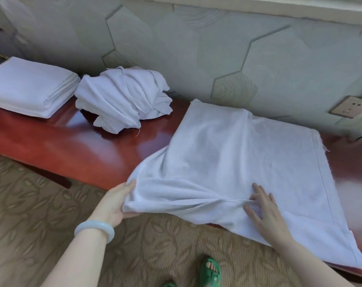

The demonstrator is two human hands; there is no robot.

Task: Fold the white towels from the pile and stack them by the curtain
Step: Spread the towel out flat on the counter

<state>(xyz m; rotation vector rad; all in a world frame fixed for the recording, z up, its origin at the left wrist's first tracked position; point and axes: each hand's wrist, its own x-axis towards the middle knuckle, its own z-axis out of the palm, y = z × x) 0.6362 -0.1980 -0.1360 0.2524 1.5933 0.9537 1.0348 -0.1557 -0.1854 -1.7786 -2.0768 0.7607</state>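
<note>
A white towel lies spread over the right part of a glossy red-brown wooden bench, its near edge hanging past the bench front. My left hand grips the towel's lifted near-left corner, fingers closed around the cloth. My right hand rests flat on the towel near its front edge, fingers spread, pinning a crease. A crumpled pile of white towels sits mid-bench against the wall. At the far left lies a neat stack of folded white towels.
A hexagon-patterned wall runs right behind the bench, with a socket plate at the right. Patterned beige carpet covers the floor. My foot in a green sandal stands near the bench. A pale bangle circles my left wrist.
</note>
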